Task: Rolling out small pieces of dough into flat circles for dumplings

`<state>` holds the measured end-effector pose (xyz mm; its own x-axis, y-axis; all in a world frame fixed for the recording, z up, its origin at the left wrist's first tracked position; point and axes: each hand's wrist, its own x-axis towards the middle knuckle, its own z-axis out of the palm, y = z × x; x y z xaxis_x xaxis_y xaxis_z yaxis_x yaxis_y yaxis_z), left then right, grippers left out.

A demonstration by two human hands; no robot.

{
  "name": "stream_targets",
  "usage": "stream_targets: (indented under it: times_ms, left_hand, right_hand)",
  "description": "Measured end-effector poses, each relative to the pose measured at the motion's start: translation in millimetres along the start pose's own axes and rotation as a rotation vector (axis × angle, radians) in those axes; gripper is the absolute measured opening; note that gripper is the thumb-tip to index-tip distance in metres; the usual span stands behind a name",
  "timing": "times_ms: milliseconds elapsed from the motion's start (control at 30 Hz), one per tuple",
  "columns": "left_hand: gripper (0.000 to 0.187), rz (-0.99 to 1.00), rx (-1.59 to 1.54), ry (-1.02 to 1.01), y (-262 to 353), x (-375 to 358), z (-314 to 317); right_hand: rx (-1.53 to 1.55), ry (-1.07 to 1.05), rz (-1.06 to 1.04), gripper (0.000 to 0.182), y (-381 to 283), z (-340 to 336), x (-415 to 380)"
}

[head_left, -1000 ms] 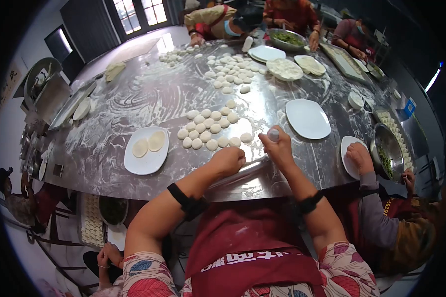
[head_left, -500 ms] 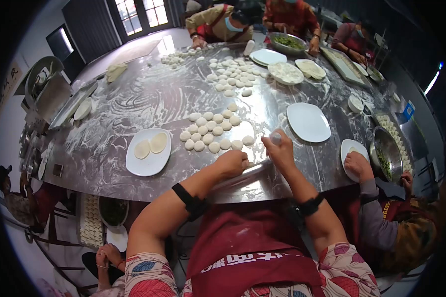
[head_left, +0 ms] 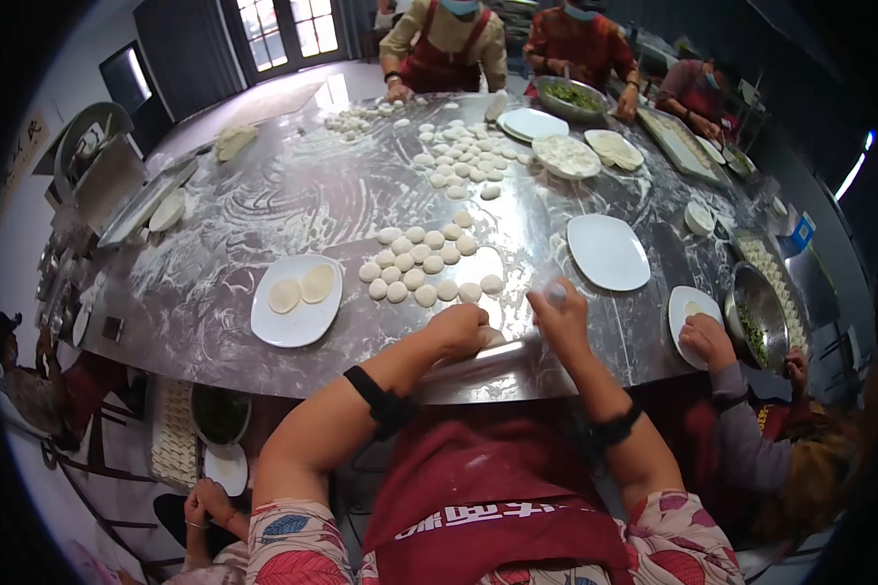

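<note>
Near the table's front edge my left hand (head_left: 458, 331) is closed, its fingertips on a small pale dough piece (head_left: 494, 338) that they partly hide. To its right my right hand (head_left: 563, 317) wraps round a rolling pin (head_left: 555, 291), whose pale rounded end shows above the fingers. Just beyond my hands lies a cluster of round dough pieces (head_left: 419, 253). A white plate (head_left: 298, 330) on the left bears two flat dough rounds (head_left: 317, 284). Another white plate (head_left: 608, 253), with nothing on it, sits to the right.
More dough pieces (head_left: 463, 156) and a bowl of green filling (head_left: 571, 97) are farther back. Across the table people stand or lean. At right, a co-worker's hand (head_left: 709, 341) reaches over a plate (head_left: 693, 302) beside a metal bowl (head_left: 759, 317). The table (head_left: 205, 331) is streaked with flour.
The view has shifted slightly. My right hand has moved a little right and down, still round the rolling pin. Across the table, the leaning person in the tan top has straightened up.
</note>
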<state>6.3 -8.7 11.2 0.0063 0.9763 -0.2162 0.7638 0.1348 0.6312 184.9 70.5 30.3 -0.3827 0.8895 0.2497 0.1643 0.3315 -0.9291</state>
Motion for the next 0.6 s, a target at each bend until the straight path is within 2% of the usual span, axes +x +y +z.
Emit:
stream_targets:
  times_ms: [33,133,233,333,400,500,600]
  left_hand:
    - [0.024,0.064,0.116,0.009,-5.6,-0.1,1.8]
    - [0.025,0.0,-0.07,0.006,-9.8,-8.6,-0.6]
    - [0.024,0.063,-0.066,-0.058,-4.8,-14.0,-0.5]
    - [0.023,0.002,0.033,0.114,8.2,-8.2,-0.3]
    - [0.023,0.001,0.018,0.052,7.7,0.3,0.2]
    - [0.023,0.056,0.067,-0.056,3.6,2.0,-3.1]
    - [0.026,0.021,-0.046,-0.016,-7.3,-5.2,-2.0]
  right_hand:
    - [-0.028,-0.007,-0.019,0.02,0.7,-11.2,-16.2]
    - [0.14,0.008,0.084,0.021,-4.3,-25.6,-59.0]
    - [0.021,0.034,-0.009,0.023,6.5,-12.7,-26.8]
    - [0.036,0.011,-0.028,0.022,3.1,11.8,15.8]
    - [0.042,0.016,-0.077,0.021,14.1,16.5,22.0]
    - [-0.028,-0.016,0.009,0.021,6.8,-11.3,-14.2]
    - [0.164,-0.017,0.061,0.022,0.8,-26.2,-53.3]
